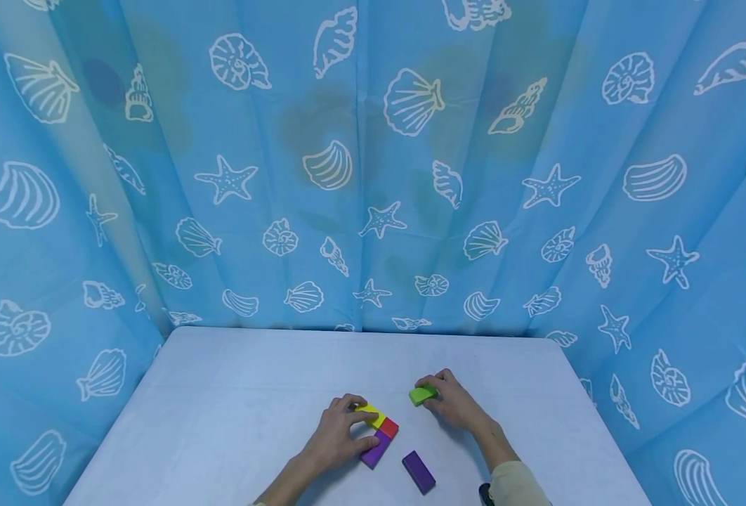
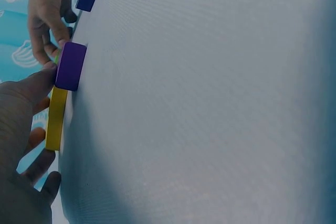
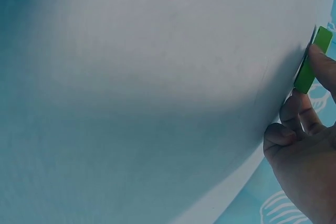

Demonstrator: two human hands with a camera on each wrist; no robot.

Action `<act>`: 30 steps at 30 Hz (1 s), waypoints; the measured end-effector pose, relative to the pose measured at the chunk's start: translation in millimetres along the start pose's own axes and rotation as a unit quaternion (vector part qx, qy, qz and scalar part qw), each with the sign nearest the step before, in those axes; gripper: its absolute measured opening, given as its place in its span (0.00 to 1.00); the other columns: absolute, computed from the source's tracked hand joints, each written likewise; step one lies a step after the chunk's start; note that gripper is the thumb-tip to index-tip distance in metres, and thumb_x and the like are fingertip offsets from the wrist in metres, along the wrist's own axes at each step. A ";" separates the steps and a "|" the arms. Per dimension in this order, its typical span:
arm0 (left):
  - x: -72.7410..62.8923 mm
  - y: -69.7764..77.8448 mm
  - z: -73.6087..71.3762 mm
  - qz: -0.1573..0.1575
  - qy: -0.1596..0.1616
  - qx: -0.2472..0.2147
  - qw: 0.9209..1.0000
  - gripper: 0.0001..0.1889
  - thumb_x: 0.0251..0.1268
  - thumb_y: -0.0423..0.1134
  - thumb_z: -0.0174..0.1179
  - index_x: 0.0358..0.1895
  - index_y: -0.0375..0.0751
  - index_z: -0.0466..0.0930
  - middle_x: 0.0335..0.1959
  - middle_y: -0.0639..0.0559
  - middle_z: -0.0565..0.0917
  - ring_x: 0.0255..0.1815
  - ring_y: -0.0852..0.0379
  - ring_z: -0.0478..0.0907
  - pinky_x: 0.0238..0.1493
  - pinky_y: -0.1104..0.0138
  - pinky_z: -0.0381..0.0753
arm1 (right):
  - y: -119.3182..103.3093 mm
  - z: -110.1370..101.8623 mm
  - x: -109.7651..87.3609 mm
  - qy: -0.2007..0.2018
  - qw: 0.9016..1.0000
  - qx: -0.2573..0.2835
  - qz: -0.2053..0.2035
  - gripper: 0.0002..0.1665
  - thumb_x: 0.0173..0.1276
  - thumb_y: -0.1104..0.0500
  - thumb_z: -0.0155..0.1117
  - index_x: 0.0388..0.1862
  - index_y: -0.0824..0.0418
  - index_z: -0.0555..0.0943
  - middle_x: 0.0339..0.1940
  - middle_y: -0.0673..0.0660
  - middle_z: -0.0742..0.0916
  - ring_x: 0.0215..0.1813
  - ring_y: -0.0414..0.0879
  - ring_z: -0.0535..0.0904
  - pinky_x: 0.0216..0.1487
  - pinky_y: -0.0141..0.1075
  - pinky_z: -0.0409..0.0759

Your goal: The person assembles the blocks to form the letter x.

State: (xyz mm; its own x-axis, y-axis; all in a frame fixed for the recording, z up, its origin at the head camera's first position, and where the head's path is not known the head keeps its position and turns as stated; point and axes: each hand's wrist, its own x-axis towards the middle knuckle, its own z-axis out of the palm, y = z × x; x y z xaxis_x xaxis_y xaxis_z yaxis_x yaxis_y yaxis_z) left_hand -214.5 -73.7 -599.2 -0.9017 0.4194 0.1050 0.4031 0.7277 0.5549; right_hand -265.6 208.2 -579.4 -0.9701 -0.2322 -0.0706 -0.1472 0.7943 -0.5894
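Note:
My left hand holds a group of touching blocks on the white table. Its fingers reach the yellow block, while the thumb presses the purple block. A red block sits at the corner where those two meet. In the left wrist view, the thumb lies against the near purple block and the fingers are by the yellow one. To the right, my right hand pinches a green block between thumb and fingers. The right wrist view shows this green block edge-on.
A second, darker purple block lies alone nearer me, between the two forearms. Behind the table and along its sides hangs a blue curtain with white shell and starfish prints.

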 end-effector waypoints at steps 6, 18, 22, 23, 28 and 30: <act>-0.6 0.2 0.3 0.003 0.003 -0.002 1.000 0.24 0.61 0.63 0.66 0.58 0.60 0.85 0.61 0.54 0.74 0.62 0.48 0.69 0.60 0.44 0.70 | -4.3 0.0 -2.2 -0.008 1.000 0.003 -0.003 0.20 0.68 0.61 0.69 0.58 0.45 0.82 0.47 0.51 0.73 0.51 0.49 0.73 0.61 0.54 0.76; 1.5 0.6 0.8 -0.006 0.000 0.005 1.000 0.24 0.61 0.63 0.66 0.58 0.62 0.85 0.62 0.55 0.74 0.63 0.49 0.69 0.61 0.45 0.71 | -15.9 1.3 -1.3 -0.035 0.999 -0.007 -0.021 0.21 0.68 0.61 0.69 0.57 0.42 0.82 0.48 0.50 0.74 0.52 0.48 0.74 0.61 0.54 0.77; 1.7 0.0 1.2 -0.007 -0.001 0.005 1.000 0.24 0.61 0.63 0.66 0.58 0.62 0.84 0.62 0.56 0.74 0.63 0.49 0.69 0.61 0.45 0.71 | -21.3 2.2 0.9 -0.054 0.998 -0.016 -0.025 0.21 0.68 0.60 0.69 0.56 0.41 0.82 0.47 0.50 0.74 0.51 0.48 0.74 0.61 0.53 0.77; 1.6 -0.1 1.3 -0.006 -0.001 0.005 1.000 0.24 0.61 0.63 0.66 0.58 0.62 0.84 0.62 0.55 0.74 0.63 0.49 0.69 0.61 0.45 0.71 | -22.4 2.5 1.1 -0.058 0.998 -0.018 -0.026 0.21 0.68 0.60 0.69 0.57 0.41 0.82 0.47 0.50 0.74 0.51 0.48 0.75 0.61 0.53 0.77; 0.6 -0.5 1.6 -0.001 0.002 0.001 1.000 0.24 0.61 0.63 0.66 0.58 0.61 0.85 0.62 0.55 0.74 0.63 0.48 0.69 0.61 0.44 0.71 | -26.0 4.2 0.0 -0.075 0.996 -0.028 -0.034 0.21 0.69 0.59 0.68 0.58 0.40 0.82 0.47 0.49 0.75 0.51 0.47 0.75 0.61 0.53 0.77; 0.5 -0.3 1.6 0.001 0.002 0.001 1.000 0.24 0.61 0.63 0.66 0.58 0.61 0.85 0.62 0.54 0.74 0.63 0.47 0.69 0.61 0.44 0.70 | -27.1 4.5 -0.3 -0.078 0.995 -0.033 -0.044 0.21 0.69 0.59 0.68 0.58 0.40 0.82 0.47 0.49 0.75 0.51 0.46 0.75 0.59 0.52 0.78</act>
State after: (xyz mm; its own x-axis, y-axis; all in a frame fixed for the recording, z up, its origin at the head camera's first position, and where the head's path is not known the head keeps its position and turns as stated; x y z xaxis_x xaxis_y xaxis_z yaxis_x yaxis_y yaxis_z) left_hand -214.8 -72.8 -600.7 -0.9016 0.4186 0.1088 0.4050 0.7287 0.5523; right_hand -260.5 184.3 -567.0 -0.9116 -0.3835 -0.1480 -0.2486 0.8010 -0.5446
